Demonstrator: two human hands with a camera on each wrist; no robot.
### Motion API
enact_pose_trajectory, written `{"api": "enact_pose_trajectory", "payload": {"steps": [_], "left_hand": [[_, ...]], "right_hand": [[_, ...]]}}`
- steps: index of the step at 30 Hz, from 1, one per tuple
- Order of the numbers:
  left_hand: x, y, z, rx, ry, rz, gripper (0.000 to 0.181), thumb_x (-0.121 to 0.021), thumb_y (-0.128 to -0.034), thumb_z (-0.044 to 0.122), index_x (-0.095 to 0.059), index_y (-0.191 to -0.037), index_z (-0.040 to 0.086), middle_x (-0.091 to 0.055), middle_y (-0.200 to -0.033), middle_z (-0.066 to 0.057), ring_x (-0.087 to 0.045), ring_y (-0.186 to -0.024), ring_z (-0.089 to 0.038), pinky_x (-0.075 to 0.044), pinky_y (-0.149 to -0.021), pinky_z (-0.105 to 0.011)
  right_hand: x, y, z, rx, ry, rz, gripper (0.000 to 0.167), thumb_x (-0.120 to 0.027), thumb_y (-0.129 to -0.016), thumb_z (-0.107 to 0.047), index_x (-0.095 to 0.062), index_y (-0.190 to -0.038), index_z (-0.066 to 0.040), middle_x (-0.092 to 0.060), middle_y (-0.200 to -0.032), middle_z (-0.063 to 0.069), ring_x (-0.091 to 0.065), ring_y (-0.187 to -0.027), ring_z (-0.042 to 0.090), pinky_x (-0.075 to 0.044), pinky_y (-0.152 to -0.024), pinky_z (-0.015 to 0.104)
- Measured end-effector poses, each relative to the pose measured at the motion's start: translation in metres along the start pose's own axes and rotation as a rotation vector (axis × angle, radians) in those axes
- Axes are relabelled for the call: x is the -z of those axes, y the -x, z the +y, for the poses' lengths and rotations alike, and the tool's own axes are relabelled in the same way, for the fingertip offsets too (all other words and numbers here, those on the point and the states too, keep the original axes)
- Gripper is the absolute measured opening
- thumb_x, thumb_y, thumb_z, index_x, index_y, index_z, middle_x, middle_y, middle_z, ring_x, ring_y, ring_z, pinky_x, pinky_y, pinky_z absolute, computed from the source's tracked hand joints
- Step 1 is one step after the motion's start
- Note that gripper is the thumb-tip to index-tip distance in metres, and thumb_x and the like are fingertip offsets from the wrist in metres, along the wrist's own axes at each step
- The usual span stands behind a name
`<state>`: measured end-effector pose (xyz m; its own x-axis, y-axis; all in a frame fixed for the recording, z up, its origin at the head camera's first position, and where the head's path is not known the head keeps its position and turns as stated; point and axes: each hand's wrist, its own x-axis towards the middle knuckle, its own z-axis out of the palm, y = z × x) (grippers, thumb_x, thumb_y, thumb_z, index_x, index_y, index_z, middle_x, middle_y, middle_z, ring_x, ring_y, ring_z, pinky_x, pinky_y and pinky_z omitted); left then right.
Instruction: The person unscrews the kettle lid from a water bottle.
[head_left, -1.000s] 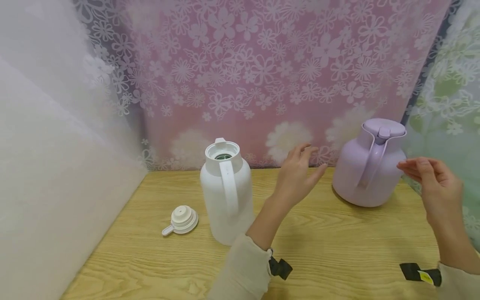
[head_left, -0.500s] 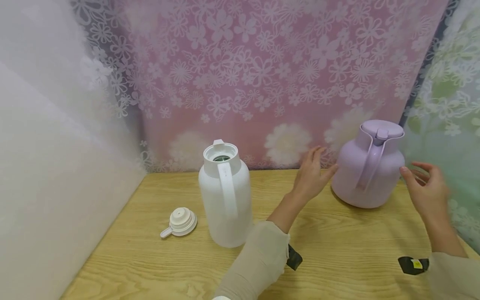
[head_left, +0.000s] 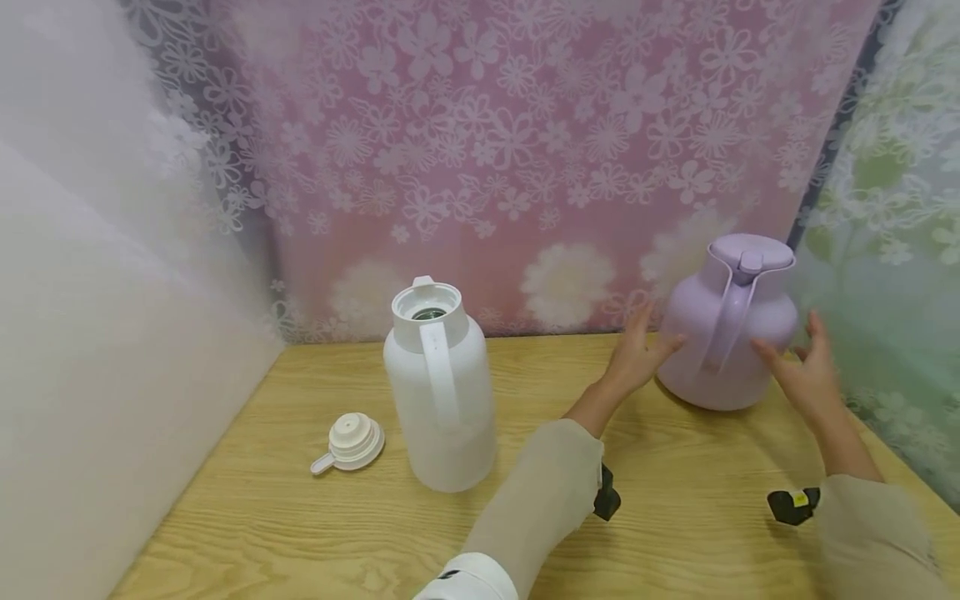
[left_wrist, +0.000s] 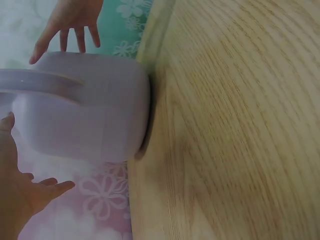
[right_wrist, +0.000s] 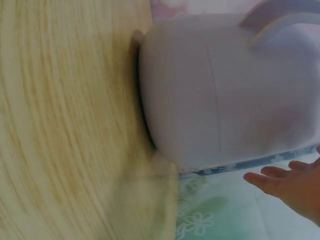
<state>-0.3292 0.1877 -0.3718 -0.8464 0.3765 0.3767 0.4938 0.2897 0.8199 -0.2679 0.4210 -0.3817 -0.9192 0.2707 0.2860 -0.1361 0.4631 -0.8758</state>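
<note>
Tabletop (head_left: 315,533), lilac jug (head_left: 726,329) between left hand (head_left: 636,357) and right hand (head_left: 806,377), both spread, contact unclear

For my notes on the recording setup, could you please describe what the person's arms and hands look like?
The left hand and right hand are ungloved. The left sleeve and right sleeve are beige; a white band with a dark mark crosses the left one. Below the hands are a black left piece and a black right piece with a yellow label.
</note>
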Motion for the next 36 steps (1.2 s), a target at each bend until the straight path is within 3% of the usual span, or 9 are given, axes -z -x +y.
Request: {"api": "enact_pose_trajectory", "payload": {"steps": [5, 10, 12, 14, 15, 19, 24, 28, 36], "left_hand": [[-0.016, -0.014, -0.006, 0.014, 0.116, 0.001, 0.068, -0.063, -0.0875, 0.032, -0.028, -0.145, 0.023, -0.032, -0.144, 0.0, -0.035, -0.126, -0.017, -0.034, -0.097, -0.037], [-0.027, -0.022, -0.008, -0.043, 0.183, -0.069, 0.073, -0.064, -0.0877, 0.019, -0.021, -0.147, 0.02, -0.039, -0.138, -0.004, -0.041, -0.119, -0.014, -0.037, -0.092, -0.029], [-0.03, -0.024, -0.008, -0.064, 0.189, -0.097, 0.076, -0.064, -0.0876, 0.016, -0.017, -0.148, 0.019, -0.039, -0.138, -0.006, -0.042, -0.119, -0.014, -0.036, -0.093, -0.028], [-0.032, -0.026, -0.008, -0.038, 0.181, -0.111, 0.079, -0.064, -0.0876, 0.019, -0.014, -0.148, 0.021, -0.036, -0.14, -0.005, -0.04, -0.12, -0.015, -0.035, -0.094, -0.029], [-0.033, -0.027, -0.008, -0.029, 0.178, -0.118, 0.079, -0.064, -0.0877, 0.02, -0.013, -0.148, 0.021, -0.035, -0.141, -0.005, -0.039, -0.122, -0.016, -0.034, -0.095, -0.029], [-0.035, -0.028, -0.01, 0.025, 0.116, -0.135, 0.078, -0.062, -0.0891, 0.024, -0.012, -0.149, 0.016, -0.028, -0.146, -0.005, -0.032, -0.127, -0.017, -0.028, -0.099, -0.029], [-0.036, -0.029, -0.013, 0.037, 0.065, -0.081, 0.072, -0.062, -0.0893, 0.022, -0.02, -0.146, 0.007, -0.029, -0.145, -0.008, -0.028, -0.13, -0.015, -0.026, -0.101, -0.026], [-0.039, -0.03, -0.011, 0.045, 0.099, -0.021, 0.07, -0.065, -0.0871, 0.02, -0.027, -0.144, 0.005, -0.032, -0.143, -0.011, -0.03, -0.129, -0.016, -0.026, -0.101, -0.027], [-0.042, -0.025, -0.002, 0.16, 0.131, 0.077, 0.063, -0.069, -0.0835, 0.025, -0.038, -0.136, 0.011, -0.042, -0.135, -0.005, -0.04, -0.121, -0.016, -0.032, -0.097, -0.028]], "right_hand": [[-0.003, -0.005, 0.004, -0.021, -0.014, -0.028, 0.092, -0.054, -0.091, -0.035, 0.021, -0.143, -0.028, 0.017, -0.148, 0.017, -0.003, -0.128, 0.051, -0.013, -0.095, 0.065], [0.002, -0.006, 0.011, -0.041, -0.038, -0.03, 0.093, -0.055, -0.091, -0.035, 0.024, -0.14, -0.035, 0.019, -0.148, 0.016, -0.001, -0.129, 0.05, -0.012, -0.097, 0.064], [0.005, -0.009, 0.017, -0.037, -0.03, -0.022, 0.093, -0.055, -0.09, -0.036, 0.022, -0.14, -0.036, 0.018, -0.149, 0.015, -0.001, -0.129, 0.049, -0.015, -0.099, 0.06], [0.007, -0.011, 0.022, -0.015, -0.036, -0.028, 0.092, -0.055, -0.09, -0.035, 0.021, -0.14, -0.038, 0.017, -0.149, 0.014, -0.001, -0.129, 0.049, -0.015, -0.099, 0.06], [0.006, -0.013, 0.023, -0.002, -0.041, -0.018, 0.091, -0.057, -0.09, -0.033, 0.017, -0.143, -0.037, 0.013, -0.15, 0.014, -0.004, -0.13, 0.049, -0.022, -0.1, 0.054], [0.0, -0.015, 0.022, 0.048, -0.047, -0.064, 0.091, -0.057, -0.091, -0.027, 0.017, -0.142, -0.037, 0.012, -0.15, 0.016, -0.005, -0.129, 0.05, -0.02, -0.099, 0.059], [-0.004, -0.013, 0.014, 0.057, -0.003, -0.087, 0.093, -0.057, -0.091, -0.026, 0.022, -0.141, -0.035, 0.013, -0.15, 0.016, -0.007, -0.127, 0.052, -0.016, -0.095, 0.066], [-0.004, -0.013, 0.011, 0.058, 0.015, -0.075, 0.096, -0.058, -0.09, -0.026, 0.022, -0.142, -0.031, 0.013, -0.15, 0.016, -0.008, -0.127, 0.054, -0.016, -0.095, 0.066], [-0.003, -0.01, 0.007, 0.04, 0.031, -0.069, 0.095, -0.06, -0.089, -0.028, 0.019, -0.141, -0.037, 0.011, -0.151, 0.014, -0.011, -0.127, 0.053, -0.02, -0.092, 0.068]]}}
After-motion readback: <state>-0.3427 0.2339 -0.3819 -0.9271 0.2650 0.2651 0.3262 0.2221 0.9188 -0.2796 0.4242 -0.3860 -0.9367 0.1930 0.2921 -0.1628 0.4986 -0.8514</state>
